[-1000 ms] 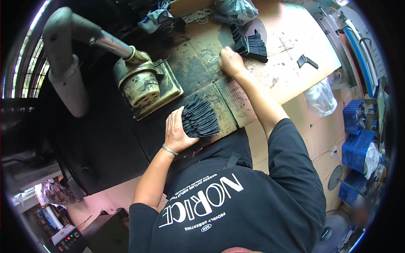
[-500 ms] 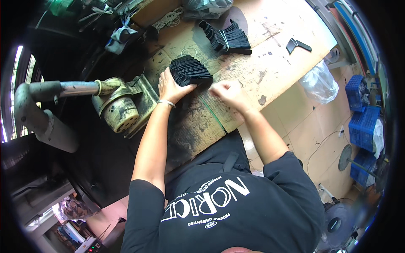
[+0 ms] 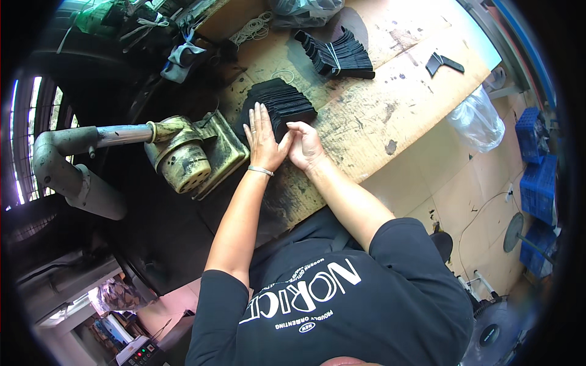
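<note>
Now both hands are brought together at one stack of thin black pieces (image 3: 282, 104), just above the centre of the frame, whereas half a second ago it was gripped by the left hand alone, with the right held apart. The left hand (image 3: 264, 145) has been flattened: its fingers are laid straight and nearly together along the near left side of the stack, with the thumb spread toward the right, and nothing is seen clasped in it. The right hand (image 3: 305, 149) has been brought in beside it at the near edge of the stack, palm partly turned up and fingers half curled; whether anything is pinched there cannot be told.

By this change, it is judged, the stack is being steadied or squared from its near side rather than carried. No band is seen across it. A thin white loop (image 3: 292, 74) is left lying on the cardboard-covered table (image 3: 360, 128) just beyond its far edge, while a similar black bundle (image 3: 339, 56), bound with white string, is seen untouched toward the upper centre right. A small tied black piece (image 3: 448, 63) is placed well apart, at upper right.
</note>
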A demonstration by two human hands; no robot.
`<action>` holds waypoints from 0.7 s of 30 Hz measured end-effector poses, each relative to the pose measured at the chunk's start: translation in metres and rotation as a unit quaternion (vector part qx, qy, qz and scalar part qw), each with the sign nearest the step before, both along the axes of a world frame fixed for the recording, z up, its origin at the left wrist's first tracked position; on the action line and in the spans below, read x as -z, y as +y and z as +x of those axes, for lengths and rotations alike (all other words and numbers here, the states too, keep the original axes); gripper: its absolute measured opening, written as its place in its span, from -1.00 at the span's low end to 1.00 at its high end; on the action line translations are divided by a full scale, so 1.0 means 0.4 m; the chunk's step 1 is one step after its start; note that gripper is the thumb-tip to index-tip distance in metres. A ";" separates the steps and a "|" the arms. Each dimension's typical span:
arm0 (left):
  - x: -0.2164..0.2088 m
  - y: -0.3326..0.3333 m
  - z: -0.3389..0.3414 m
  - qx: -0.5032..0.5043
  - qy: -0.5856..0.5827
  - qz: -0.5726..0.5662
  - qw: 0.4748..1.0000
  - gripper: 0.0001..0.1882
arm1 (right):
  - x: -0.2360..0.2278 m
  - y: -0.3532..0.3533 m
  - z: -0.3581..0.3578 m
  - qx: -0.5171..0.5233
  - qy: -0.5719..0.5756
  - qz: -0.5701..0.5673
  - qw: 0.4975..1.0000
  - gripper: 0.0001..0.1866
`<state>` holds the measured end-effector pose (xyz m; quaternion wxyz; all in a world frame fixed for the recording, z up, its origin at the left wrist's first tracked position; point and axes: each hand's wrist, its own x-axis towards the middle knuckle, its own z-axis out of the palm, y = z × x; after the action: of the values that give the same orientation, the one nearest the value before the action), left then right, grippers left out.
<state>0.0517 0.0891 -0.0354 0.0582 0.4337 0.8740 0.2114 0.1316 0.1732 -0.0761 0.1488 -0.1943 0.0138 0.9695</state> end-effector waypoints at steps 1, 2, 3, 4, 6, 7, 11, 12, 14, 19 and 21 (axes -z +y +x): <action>0.003 0.001 0.002 -0.005 -0.012 0.008 1.000 0.08 | 0.003 0.000 -0.003 0.004 -0.007 -0.004 1.000 -0.91; 0.004 0.002 0.003 -0.010 -0.024 0.016 1.000 0.07 | 0.006 0.002 -0.004 0.002 -0.005 -0.003 1.000 -0.91; 0.005 0.004 -0.002 -0.013 -0.022 0.018 1.000 0.07 | 0.005 0.004 -0.007 -0.009 -0.001 -0.010 1.000 -0.91; 0.005 0.007 -0.008 -0.019 -0.030 0.018 0.999 0.05 | 0.003 0.005 -0.010 -0.019 0.003 -0.018 1.000 -0.92; 0.003 0.009 -0.017 -0.027 -0.037 0.019 0.999 0.04 | 0.000 0.001 -0.012 -0.015 0.007 -0.012 1.000 -0.92; 0.001 0.007 -0.019 -0.025 -0.044 0.012 0.999 0.02 | -0.001 -0.002 -0.012 -0.009 0.009 -0.008 1.000 -0.92; -0.004 0.005 -0.017 -0.014 -0.053 0.022 0.998 -0.09 | 0.021 0.006 -0.014 -0.010 0.040 0.013 0.999 -0.87; -0.009 0.003 -0.013 -0.010 -0.055 0.028 0.998 -0.13 | 0.026 0.007 -0.017 -0.017 0.056 0.015 0.998 -0.88; -0.016 0.001 -0.004 -0.012 -0.054 0.034 0.998 -0.20 | 0.035 0.003 -0.028 -0.009 0.055 0.006 0.998 -0.88; -0.004 -0.007 0.014 0.005 -0.039 0.050 0.998 -0.29 | 0.054 -0.010 -0.034 0.013 0.067 0.002 0.998 -0.85; 0.000 -0.009 0.015 0.007 -0.046 0.053 0.998 -0.30 | 0.045 -0.015 -0.035 0.022 0.053 0.004 0.998 -0.84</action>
<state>0.0578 0.0856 -0.0355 0.0763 0.4319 0.8549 0.2770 0.1176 0.1671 -0.0940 0.1696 -0.1413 0.0224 0.9751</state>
